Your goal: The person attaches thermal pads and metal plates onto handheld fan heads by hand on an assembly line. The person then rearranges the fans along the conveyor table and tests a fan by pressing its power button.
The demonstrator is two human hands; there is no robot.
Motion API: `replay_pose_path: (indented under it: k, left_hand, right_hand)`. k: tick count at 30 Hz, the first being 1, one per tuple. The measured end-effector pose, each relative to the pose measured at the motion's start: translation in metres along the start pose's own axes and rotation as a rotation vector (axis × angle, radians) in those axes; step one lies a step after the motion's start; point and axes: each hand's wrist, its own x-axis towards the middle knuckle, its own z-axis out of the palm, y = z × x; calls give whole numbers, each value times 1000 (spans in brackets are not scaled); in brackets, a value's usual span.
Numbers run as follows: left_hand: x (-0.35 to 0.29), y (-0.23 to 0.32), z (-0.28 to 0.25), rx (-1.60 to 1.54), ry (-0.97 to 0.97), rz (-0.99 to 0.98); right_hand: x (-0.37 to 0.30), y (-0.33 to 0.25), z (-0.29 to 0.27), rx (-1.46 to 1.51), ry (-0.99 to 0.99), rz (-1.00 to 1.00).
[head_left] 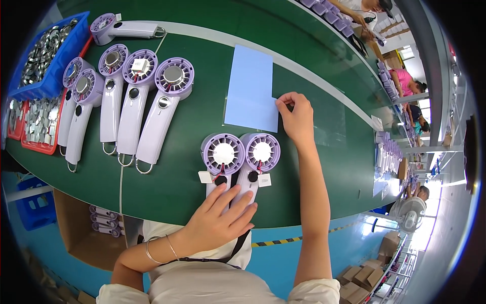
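Observation:
Two purple-and-white handheld fans lie side by side before me, the left fan (223,154) touching the right fan (262,151). White discs show in the centres of their round heads, with red wires below. A white square piece (205,177) sits beside the left handle, and another white piece (265,180) beside the right one. My left hand (223,218) rests across both handles, fingers stretched out and apart. Beyond the fans lies a light blue sheet (250,86) with a stepped right edge. At that edge, my right hand (296,114) pinches the sheet's corner between thumb and forefinger.
Several more fans (162,111) lie to the left on the green table (202,61). A blue bin (76,30) of metal parts and a red tray (50,147) of flat pieces stand at far left. Below is a cardboard box (76,228). Co-workers sit along the right.

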Motion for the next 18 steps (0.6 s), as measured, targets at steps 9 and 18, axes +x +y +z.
replay_pose_path:
  k: [9,18]
  left_hand:
    - [-4,-1,2,8,-15,-17]
    - [-5,-1,1,-17,-17,-22]
  right_hand:
    - [-9,-8,-32,485,-280,79]
    - [-57,-60,-86,684,-65,60]
